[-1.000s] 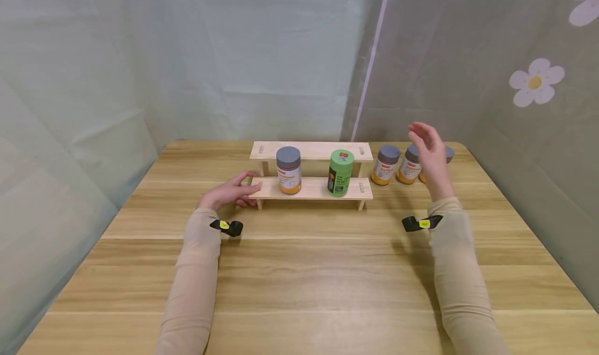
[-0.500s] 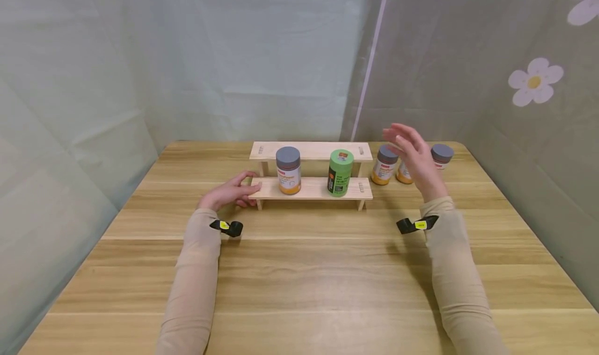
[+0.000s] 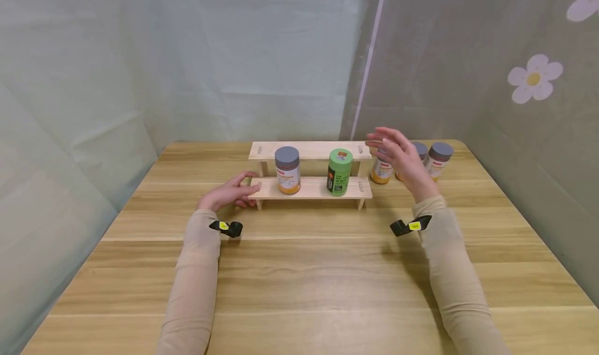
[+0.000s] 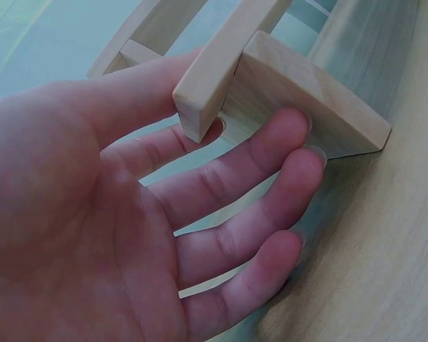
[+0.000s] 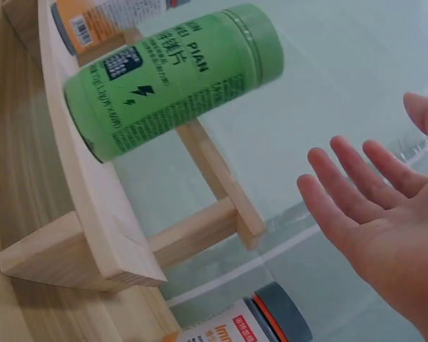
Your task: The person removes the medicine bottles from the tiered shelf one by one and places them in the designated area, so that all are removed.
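My left hand [image 3: 224,194] holds the left end of a two-tier wooden display stand [image 3: 311,187], its thumb over the lower board. In the left wrist view the fingertips [image 4: 289,128] are right at the stand's leg. On the lower board stand a grey-lidded supplement bottle [image 3: 287,170] and, farther right, a green supplement bottle [image 3: 339,173]. My right hand [image 3: 404,162] is raised beside the stand's right end with nothing in it. In the right wrist view its fingers [image 5: 349,192] are spread, apart from the green bottle.
Right of the stand, three more grey-lidded bottles [image 3: 437,160] stand on the wooden table [image 3: 299,277]; my right hand partly covers two of them. Pale cloth [image 3: 262,58] hangs behind the table, and a grey flowered curtain [image 3: 444,74] hangs on the right.
My right hand has moved left from over the row of bottles toward the stand, uncovering the rightmost bottle. The left hand and the stand have stayed in place.
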`<state>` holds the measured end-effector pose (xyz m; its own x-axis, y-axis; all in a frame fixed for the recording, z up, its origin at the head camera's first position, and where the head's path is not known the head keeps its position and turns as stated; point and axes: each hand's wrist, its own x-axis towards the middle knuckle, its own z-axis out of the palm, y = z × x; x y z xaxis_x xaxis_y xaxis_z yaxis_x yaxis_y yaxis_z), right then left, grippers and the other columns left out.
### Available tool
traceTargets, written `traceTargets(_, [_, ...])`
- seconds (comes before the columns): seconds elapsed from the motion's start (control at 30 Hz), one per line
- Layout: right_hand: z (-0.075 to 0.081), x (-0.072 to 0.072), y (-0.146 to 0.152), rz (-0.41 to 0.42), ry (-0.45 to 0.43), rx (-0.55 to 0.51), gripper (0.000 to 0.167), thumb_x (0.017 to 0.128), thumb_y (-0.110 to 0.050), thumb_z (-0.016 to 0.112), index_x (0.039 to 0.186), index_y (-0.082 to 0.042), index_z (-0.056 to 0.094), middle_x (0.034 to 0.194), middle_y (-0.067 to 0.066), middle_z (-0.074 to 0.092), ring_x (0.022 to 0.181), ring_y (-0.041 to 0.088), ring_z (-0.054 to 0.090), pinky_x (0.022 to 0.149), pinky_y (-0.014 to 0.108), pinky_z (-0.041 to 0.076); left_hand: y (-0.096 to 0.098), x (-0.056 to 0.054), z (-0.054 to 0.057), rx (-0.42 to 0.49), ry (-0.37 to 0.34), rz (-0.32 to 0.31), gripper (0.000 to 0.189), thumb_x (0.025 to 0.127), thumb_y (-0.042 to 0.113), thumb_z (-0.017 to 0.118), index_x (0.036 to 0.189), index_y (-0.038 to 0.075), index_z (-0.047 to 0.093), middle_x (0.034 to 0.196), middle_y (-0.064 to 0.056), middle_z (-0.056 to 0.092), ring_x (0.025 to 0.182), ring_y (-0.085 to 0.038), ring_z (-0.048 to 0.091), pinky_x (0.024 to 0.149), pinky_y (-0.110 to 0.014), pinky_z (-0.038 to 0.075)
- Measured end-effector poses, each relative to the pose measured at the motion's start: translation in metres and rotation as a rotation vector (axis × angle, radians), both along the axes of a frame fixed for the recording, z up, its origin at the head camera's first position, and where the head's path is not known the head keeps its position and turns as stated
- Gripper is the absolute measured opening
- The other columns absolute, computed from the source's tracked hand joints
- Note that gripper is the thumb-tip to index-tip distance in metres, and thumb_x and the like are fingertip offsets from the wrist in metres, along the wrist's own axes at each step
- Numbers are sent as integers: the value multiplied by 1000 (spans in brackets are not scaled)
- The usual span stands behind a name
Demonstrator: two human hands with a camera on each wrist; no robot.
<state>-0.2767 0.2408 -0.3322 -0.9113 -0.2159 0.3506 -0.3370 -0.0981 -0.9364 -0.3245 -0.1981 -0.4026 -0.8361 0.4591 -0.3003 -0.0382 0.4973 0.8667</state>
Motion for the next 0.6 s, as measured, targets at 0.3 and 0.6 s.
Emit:
traceTargets(0.3, [-4, -2, -5, 30, -36, -60, 39, 101, -29, 52, 135, -11, 49, 123, 0, 61, 115, 15, 60, 96, 25, 50, 0, -1, 0, 7, 6, 0, 60, 100, 37, 51, 146, 12, 21, 98, -12, 69, 82, -13, 66, 76, -28, 54])
traceTargets(0.6, [-6, -3, -14, 72, -72, -26, 35, 101, -32, 51, 130, -12, 52, 123, 2, 60, 115, 15, 60, 95, 24, 51, 0, -1, 0, 8, 2, 1, 60, 100, 38, 51, 146, 12, 22, 97, -12, 68, 82, -14, 66, 76, -28, 54])
